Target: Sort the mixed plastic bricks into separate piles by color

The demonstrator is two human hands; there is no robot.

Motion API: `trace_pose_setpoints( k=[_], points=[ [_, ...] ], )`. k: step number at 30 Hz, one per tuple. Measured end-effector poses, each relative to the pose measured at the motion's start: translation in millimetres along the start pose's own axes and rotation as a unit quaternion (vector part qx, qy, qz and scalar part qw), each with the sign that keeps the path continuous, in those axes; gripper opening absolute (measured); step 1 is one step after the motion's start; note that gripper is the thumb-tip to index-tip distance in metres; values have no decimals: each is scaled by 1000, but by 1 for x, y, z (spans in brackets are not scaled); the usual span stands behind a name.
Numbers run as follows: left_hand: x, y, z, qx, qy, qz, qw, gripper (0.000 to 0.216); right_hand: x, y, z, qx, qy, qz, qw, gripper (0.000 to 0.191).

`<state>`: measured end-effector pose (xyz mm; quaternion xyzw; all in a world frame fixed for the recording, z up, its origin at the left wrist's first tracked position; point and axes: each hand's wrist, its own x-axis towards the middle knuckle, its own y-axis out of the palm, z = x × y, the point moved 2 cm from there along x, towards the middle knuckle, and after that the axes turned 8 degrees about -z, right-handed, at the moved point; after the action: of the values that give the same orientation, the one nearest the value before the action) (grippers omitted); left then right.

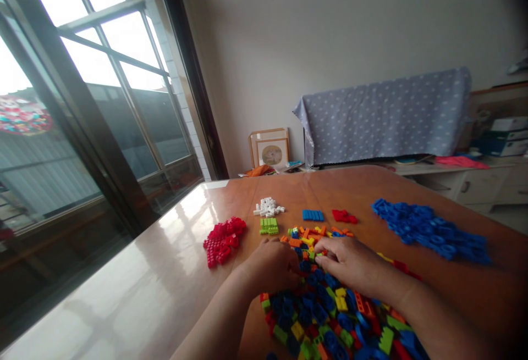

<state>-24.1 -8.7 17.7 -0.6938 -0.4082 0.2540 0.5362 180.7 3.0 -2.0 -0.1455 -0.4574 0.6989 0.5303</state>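
Both my hands rest on a mixed pile of coloured plastic bricks (330, 310) near the front of a brown wooden table (165, 272). My left hand (272, 264) lies knuckles up with its fingers curled down into the pile. My right hand (350, 264) reaches in from the right, its fingertips pinched together on small bricks at the pile's far edge; what they hold is too small to name. Sorted groups lie beyond: red bricks (223, 239), white bricks (268, 206), green bricks (268, 226), blue bricks (312, 215), a small red group (344, 216), and a big blue heap (429, 231).
A large window (82, 101) runs along the left. Behind the table stands something draped in a dotted grey-blue cloth (383, 115), with a picture frame (270, 148) leaning on the wall and a low white cabinet (474, 184) carrying boxes at the right.
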Motion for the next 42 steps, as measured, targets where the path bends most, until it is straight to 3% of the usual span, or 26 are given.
trace_pose_setpoints(
  k=[9, 20, 25, 32, 42],
  points=[
    [2, 4, 5, 67, -49, -9, 997, 13, 1, 0, 1, 3, 6, 6, 1000, 18],
    [4, 6, 11, 20, -45, 17, 999, 17, 1, -1, 2, 1, 10, 9, 1000, 18],
    [2, 0, 23, -15, -72, -16, 997, 19, 0, -1, 2, -1, 11, 4, 1000, 20],
    [0, 1, 7, 0, -28, 18, 999, 18, 0, 1, -1, -3, 6, 4, 1000, 17],
    [3, 5, -2, 38, -16, -16, 999, 10, 1, 1, 0, 1, 4, 6, 1000, 18]
  ],
)
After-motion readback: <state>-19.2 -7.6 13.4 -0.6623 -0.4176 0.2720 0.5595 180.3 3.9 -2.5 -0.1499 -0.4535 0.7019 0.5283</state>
